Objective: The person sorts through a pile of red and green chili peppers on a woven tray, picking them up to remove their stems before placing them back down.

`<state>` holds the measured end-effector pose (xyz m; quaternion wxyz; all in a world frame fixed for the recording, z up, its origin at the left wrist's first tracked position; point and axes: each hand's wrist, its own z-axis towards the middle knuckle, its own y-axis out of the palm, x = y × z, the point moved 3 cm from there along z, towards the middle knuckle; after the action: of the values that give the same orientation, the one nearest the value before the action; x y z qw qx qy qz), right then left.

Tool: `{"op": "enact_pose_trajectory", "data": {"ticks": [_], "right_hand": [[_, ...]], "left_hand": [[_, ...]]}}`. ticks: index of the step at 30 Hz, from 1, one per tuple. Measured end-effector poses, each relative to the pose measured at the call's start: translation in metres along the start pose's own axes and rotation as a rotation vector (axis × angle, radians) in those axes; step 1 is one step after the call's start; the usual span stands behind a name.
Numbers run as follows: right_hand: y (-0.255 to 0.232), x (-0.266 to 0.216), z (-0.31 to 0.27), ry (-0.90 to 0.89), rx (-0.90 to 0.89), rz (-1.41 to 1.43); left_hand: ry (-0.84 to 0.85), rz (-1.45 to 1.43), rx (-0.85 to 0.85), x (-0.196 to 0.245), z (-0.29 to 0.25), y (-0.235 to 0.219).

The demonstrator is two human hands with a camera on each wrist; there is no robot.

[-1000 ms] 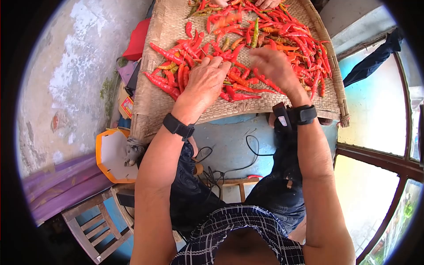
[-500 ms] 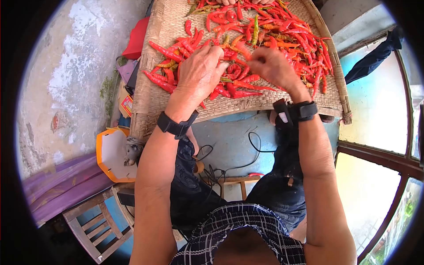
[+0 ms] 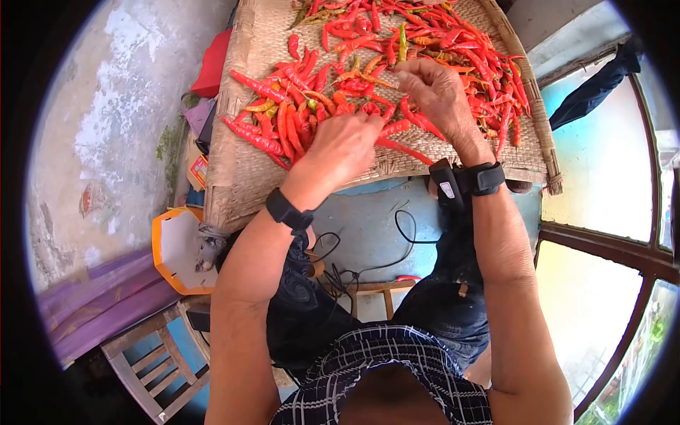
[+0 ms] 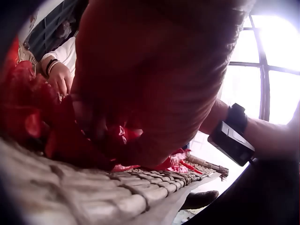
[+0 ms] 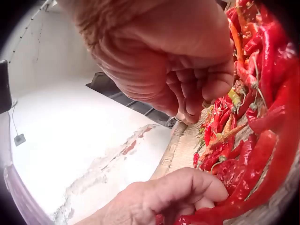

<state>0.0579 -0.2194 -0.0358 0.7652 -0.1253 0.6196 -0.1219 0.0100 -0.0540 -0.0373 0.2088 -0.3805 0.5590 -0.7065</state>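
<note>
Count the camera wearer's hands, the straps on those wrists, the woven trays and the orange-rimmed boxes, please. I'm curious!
Hands: 2, left hand and right hand
Wrist straps: 2, left strap and right strap
Tray: 1
Box: 1
Total: 6
The peppers overlap too much to count.

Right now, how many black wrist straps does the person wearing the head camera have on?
2: the left strap around the left wrist, and the right strap around the right wrist. Both wrists are in view.

1 overhead view, 2 close wrist views
</note>
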Motion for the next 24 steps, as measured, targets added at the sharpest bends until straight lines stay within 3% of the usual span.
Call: {"op": "enact_pose_trajectory", "data": {"ticks": [2, 4, 6, 9, 10, 13, 16, 21, 22, 24], "right_hand": [[-0.003, -0.001, 0.0, -0.016, 0.024, 0.007], [-0.016, -0.008, 0.004, 0.021, 0.206, 0.195], [-0.017, -0.008, 0.001, 0.077, 0.169, 0.19], [0.005, -0.012, -0.004, 0.013, -0.153, 0.136], [0.01, -0.016, -0.007, 0.013, -0.154, 0.136], [0.028, -0.023, -0.015, 0.033, -0.325, 0.277], [0.034, -0.025, -0.018, 0.114, -0.303, 0.415], [0.032, -0.026, -0.016, 0.106, -0.307, 0.354], [0.031, -0.024, -0.015, 0.1, -0.291, 0.325], [0.023, -0.017, -0.009, 0.167, -0.233, 0.352]], "left_hand": [[-0.134, -0.148, 0.066, -0.009, 0.002, -0.014], [-0.156, -0.203, 0.11, -0.018, 0.002, -0.027], [-0.336, -0.523, 0.18, -0.032, 0.002, -0.034], [-0.356, -0.949, 0.181, -0.033, 0.001, -0.037], [-0.347, -1.166, 0.223, -0.03, 0.0, -0.04], [-0.3, -1.089, 0.132, -0.028, 0.0, -0.037], [-0.281, -1.051, 0.095, -0.027, 0.0, -0.034], [-0.396, -0.886, -0.034, -0.033, -0.001, -0.028], [-0.397, -0.886, -0.033, -0.033, -0.002, -0.028], [-0.387, -0.896, 0.126, -0.032, -0.003, -0.035]]}}
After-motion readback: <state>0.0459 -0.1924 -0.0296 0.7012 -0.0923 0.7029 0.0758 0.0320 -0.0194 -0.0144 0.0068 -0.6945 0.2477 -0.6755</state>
